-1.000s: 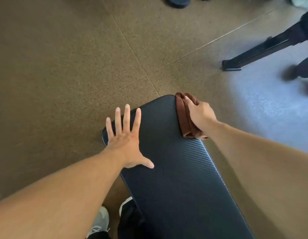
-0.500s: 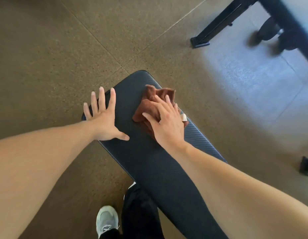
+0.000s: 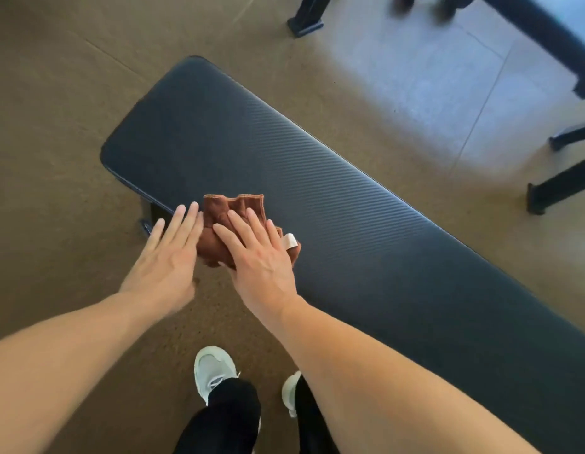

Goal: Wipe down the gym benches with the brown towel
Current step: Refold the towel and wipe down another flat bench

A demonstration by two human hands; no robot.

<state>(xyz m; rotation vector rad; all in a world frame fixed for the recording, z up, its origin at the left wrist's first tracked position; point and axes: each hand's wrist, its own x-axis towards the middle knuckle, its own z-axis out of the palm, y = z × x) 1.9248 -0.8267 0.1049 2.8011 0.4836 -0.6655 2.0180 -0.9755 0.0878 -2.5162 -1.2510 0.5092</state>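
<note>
Brown terry cloth, bunched: the brown towel (image 3: 233, 221) lies crumpled on the near long edge of the gym bench (image 3: 333, 198), toward the pad's rounded end. Its stitched hem faces away from the person; a pale tag (image 3: 289, 240) sticks out on its right side. The bundle has no clear long axis, roughly as wide as deep.

Right hand (image 3: 258, 260) lies flat on top of the towel, palm down, fingers (image 3: 238, 224) extended and slightly spread, pressing rather than gripping. Left hand (image 3: 168, 257) is open and flat too, fingers together, pointing up and right, its fingertips touching the towel's left edge and overhanging the bench edge. It holds nothing.

Bench pad: black, ribbed texture, long axis running from upper left (rounded end) to lower right, where it leaves the view. A bit of dark frame (image 3: 150, 217) shows under the near edge, beside the left fingertips.

Below the forearms: two pale sneakers (image 3: 212, 371) and black trousers (image 3: 225, 417), standing on the speckled brown floor (image 3: 55, 126) just beside the bench.

Farther out, upper right: a sunlit patch of floor (image 3: 431, 86) and black metal legs of other equipment (image 3: 559, 188), well apart from the bench.
</note>
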